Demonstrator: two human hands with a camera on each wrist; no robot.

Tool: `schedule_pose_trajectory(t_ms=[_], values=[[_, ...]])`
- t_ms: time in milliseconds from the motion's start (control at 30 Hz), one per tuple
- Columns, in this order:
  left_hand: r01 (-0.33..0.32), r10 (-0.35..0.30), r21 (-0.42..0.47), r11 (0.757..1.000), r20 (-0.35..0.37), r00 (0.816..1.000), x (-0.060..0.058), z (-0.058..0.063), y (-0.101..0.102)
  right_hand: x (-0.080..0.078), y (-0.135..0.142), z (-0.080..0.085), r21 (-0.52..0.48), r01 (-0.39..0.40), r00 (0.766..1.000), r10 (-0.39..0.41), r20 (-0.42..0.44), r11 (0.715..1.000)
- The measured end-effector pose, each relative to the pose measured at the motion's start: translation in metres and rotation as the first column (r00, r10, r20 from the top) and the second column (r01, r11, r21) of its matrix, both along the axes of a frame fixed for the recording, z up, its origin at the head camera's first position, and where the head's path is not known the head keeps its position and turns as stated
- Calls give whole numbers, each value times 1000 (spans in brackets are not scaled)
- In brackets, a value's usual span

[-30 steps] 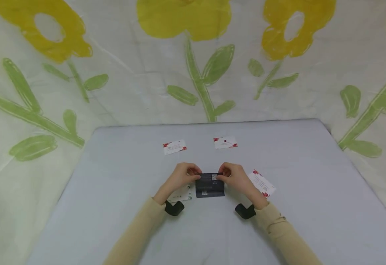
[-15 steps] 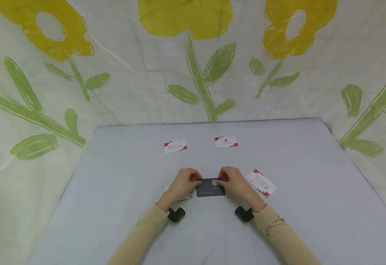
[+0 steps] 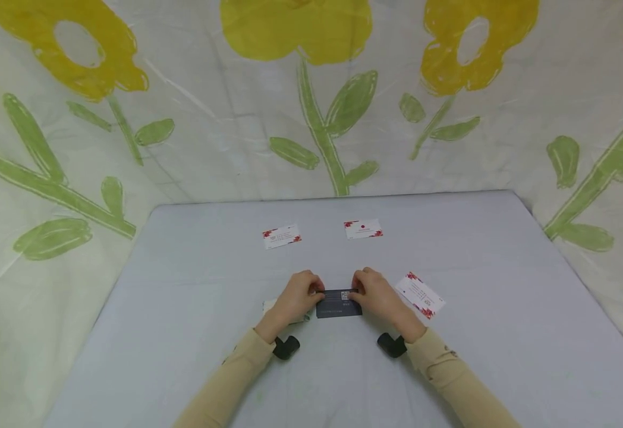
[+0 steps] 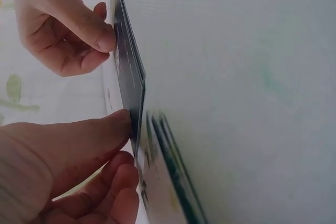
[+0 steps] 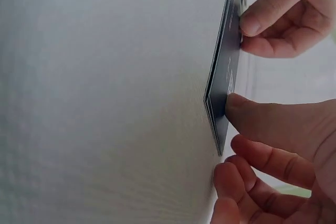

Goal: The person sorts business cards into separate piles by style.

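Dark grey business cards (image 3: 338,309), printed with a QR code and pale lettering, lie stacked on the table in the head view. My left hand (image 3: 295,297) pinches the stack's far left corner, thumb on top. At the far right corner my right hand (image 3: 378,296) grips it the same way, its thumb beside the QR code. The right wrist view shows the layered edges of the dark cards (image 5: 220,85) lined up closely. Partly hidden under my left wrist lie white cards with green print (image 4: 170,171), their left end beyond the dark stack.
A white card with red flowers (image 3: 421,295) lies tilted beside my right hand. Farther back are two similar cards, one red-and-white card (image 3: 282,236) at left and another red-cornered card (image 3: 363,229) at right. A flower-painted cloth (image 3: 210,148) hangs behind the table (image 3: 183,333).
The upper dark card has come down toward me over the lower one, whose near strip and QR code are now covered. Both hands moved slightly nearer with it, then stayed almost still.
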State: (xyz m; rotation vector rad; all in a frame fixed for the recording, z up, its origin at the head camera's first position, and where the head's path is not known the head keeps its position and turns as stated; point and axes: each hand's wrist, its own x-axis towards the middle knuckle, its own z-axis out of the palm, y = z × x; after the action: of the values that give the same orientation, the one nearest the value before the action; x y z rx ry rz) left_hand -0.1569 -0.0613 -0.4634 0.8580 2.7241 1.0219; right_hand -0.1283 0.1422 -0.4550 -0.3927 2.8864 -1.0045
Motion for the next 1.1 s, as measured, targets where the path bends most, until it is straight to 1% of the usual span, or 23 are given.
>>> schedule_pose_trajectory(t_ms=[100,200,267,333,400,500,533,600,700,833,900,967,1100], values=[[-8,8,0,1000,8,1000,0,4,-1,1,4,4,-27,4,1000,-4,-12,1000],[18,-18,27,999,21,1000,-4,14,3,5,21,13,-50,44,997,-47,-53,998],[62,-63,49,997,21,998,-9,21,11,8,38,19,-55,81,992,-86,-91,995],[142,-143,61,988,18,989,-14,29,24,14,58,23,-40,127,983,-131,-126,991],[237,-239,71,969,10,971,-19,34,42,21,77,25,-21,173,976,-175,-132,985],[370,-373,79,926,27,927,-26,37,72,36,99,25,19,239,967,-237,-93,971],[402,-406,74,913,39,913,-28,37,82,40,104,25,30,256,965,-253,-76,966],[439,-442,46,897,75,894,-31,37,101,47,111,23,59,283,959,-281,-36,957],[466,-461,-28,884,104,881,-36,35,125,53,117,20,96,302,953,-304,3,948],[492,-478,-126,861,126,869,-40,31,148,58,120,15,122,309,950,-312,10,943],[501,-484,-162,850,136,864,-42,28,155,60,119,13,121,311,950,-314,0,943],[502,-482,-188,844,144,864,-42,26,159,63,118,11,126,317,948,-318,-16,940],[506,-488,-231,831,133,863,-43,21,166,65,116,7,154,342,940,-338,-53,927]])
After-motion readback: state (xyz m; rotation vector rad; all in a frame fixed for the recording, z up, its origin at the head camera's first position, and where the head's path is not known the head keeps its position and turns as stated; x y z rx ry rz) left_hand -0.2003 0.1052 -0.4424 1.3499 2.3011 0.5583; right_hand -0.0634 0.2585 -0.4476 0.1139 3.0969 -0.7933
